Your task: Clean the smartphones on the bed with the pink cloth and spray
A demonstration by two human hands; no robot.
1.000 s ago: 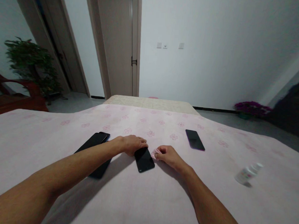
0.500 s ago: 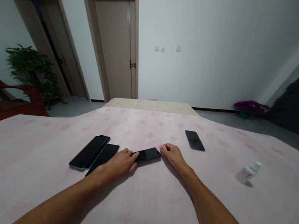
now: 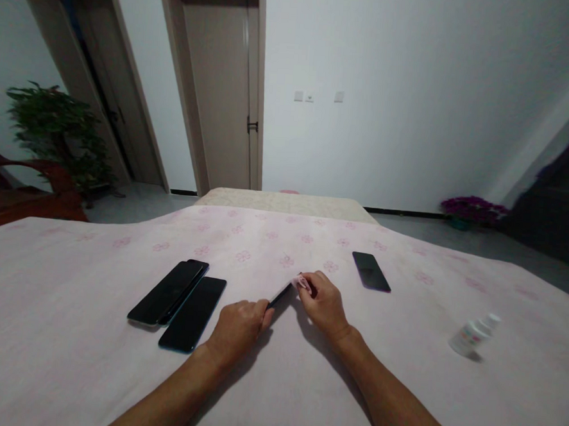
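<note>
While gripping the tilted phone [image 3: 281,296] in the left hand [image 3: 243,323] (right of three flat phones [image 3: 193,317]), pinching the pink cloth [image 3: 300,282] at that phone's far end in the right hand [image 3: 326,303], ideally keeping pressure even.

Dim light throws soft shadows under the hands [image 3: 239,329] [image 3: 326,304]; edges stretch and blur.

Both the left forearm [image 3: 172,389] and the right forearm [image 3: 384,386] are bare for as far as they show, slim and smooth in outline, broadening from narrow wrists towards the bottom edge of the view. The left hand [image 3: 239,326] and the right hand [image 3: 324,303] are bare too, with rounded backs and slender fingers [image 3: 306,282], their nails too small to make out.
</note>
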